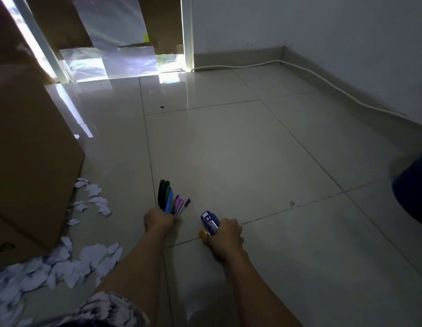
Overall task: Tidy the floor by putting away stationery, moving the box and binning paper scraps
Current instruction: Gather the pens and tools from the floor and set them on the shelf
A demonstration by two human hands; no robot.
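My left hand (159, 221) grips a fanned bundle of stationery (170, 199): black-handled scissors, green and blue tools and purple pens, pointing away from me just above the tiled floor. My right hand (225, 237) grips a blue stapler (209, 223), with a small yellow object (202, 233) at its near side by my fingers. A large cardboard box (33, 161) stands at the left. White paper scraps (64, 263) lie scattered along the box's right side and in front of it.
The beige tiled floor (252, 149) stretches ahead to a white wall with a white cable (323, 83) along its base. A dark blue object (415, 185) sits at the right edge. Cardboard and plastic sheets cover the window at the back left.
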